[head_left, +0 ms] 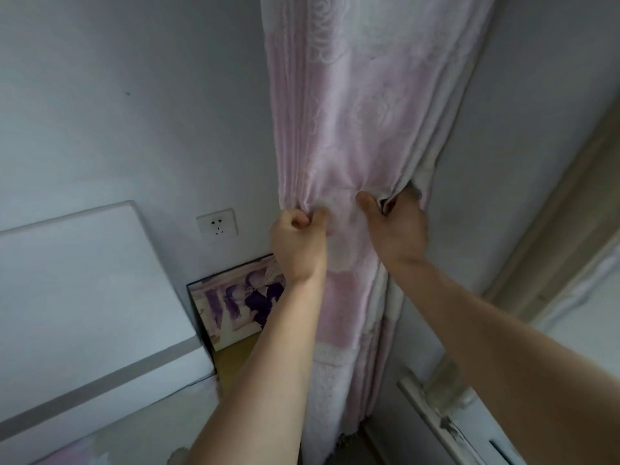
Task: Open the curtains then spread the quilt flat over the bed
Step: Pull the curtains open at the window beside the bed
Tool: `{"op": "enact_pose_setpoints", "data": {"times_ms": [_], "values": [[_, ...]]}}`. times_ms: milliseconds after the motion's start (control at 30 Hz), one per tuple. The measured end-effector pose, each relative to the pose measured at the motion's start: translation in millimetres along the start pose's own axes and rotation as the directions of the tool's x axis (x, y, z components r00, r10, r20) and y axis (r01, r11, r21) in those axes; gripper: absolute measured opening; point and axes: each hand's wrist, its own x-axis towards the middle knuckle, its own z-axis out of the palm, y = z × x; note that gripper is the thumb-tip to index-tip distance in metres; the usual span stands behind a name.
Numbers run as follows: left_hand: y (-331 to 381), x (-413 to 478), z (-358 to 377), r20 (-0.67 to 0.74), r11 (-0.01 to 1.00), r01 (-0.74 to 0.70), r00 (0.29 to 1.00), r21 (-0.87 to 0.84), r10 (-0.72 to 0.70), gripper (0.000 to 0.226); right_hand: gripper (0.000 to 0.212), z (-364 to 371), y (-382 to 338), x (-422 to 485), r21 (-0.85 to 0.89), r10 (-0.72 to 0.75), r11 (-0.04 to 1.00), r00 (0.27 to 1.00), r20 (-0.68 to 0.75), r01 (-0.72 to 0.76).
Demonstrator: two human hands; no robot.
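While clutching the curtain (352,112), bunched top-to-bottom at centre frame: pinching its left folds with left hand (297,245) fingers (299,223), curling right hand (399,229) round its right edge, equally near.

- A pale wall (100,95) is dimly lit.
- A white socket (217,225) is set low in it.
- A framed picture (240,300) is leaned against it, on a wooden floor (231,364).
- White furniture (84,297) with a grey stripe is placed lower left.
- A window frame (570,246) is seen at the right.
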Motion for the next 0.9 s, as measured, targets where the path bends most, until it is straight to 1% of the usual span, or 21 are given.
{"op": "enact_pose_setpoints", "data": {"times_ms": [133, 200, 300, 400, 467, 567, 633, 767, 833, 900], "values": [[-3, -42, 5, 0.122, 0.997, -0.071, 0.99, 0.006, 0.07, 0.01, 0.044, -23, 5, -17, 0.126, 0.018, 0.992, 1.0, 0.01, -0.019], [-2, -59, 8, 0.16, 0.99, -0.138, 0.978, 0.011, 0.134, 0.002, 0.044, -34, 9, -27, 0.146, 0.004, 0.989, 1.0, -0.021, -0.001], [-1, -82, 11, 0.189, 0.983, -0.183, 0.966, 0.02, 0.176, 0.01, 0.026, -46, 17, -44, 0.213, 0.01, 0.977, 0.999, -0.036, -0.002], [-3, -98, 15, 0.24, 0.98, -0.199, 0.951, -0.01, 0.196, 0.02, 0.017, -55, 24, -56, 0.263, 0.021, 0.965, 1.0, -0.018, -0.015], [-4, -106, 20, 0.26, 0.978, -0.208, 0.943, -0.03, 0.209, 0.024, 0.019, -62, 27, -62, 0.269, 0.026, 0.963, 1.0, -0.003, -0.025], [-5, -118, 31, 0.296, 0.975, -0.188, 0.931, -0.116, 0.214, 0.023, 0.024, -77, 29, -69, 0.306, 0.01, 0.952, 1.0, 0.008, -0.012], [-5, -126, 38, 0.336, 0.967, -0.195, 0.91, -0.165, 0.241, 0.025, 0.026, -88, 29, -73, 0.288, -0.022, 0.957, 1.0, -0.019, 0.027], [1, -142, 46, 0.416, 0.929, -0.254, 0.839, -0.27, 0.35, 0.03, 0.032, -114, 28, -79, 0.17, -0.089, 0.98, 0.99, -0.111, 0.108], [4, -150, 51, 0.452, 0.908, -0.258, 0.801, -0.33, 0.392, 0.028, 0.032, -129, 28, -81, 0.123, -0.133, 0.98, 0.975, -0.179, 0.157], [10, -160, 59, 0.491, 0.883, -0.265, 0.752, -0.387, 0.441, 0.023, 0.031, -144, 28, -83, 0.084, -0.188, 0.972, 0.944, -0.27, 0.218]]}}
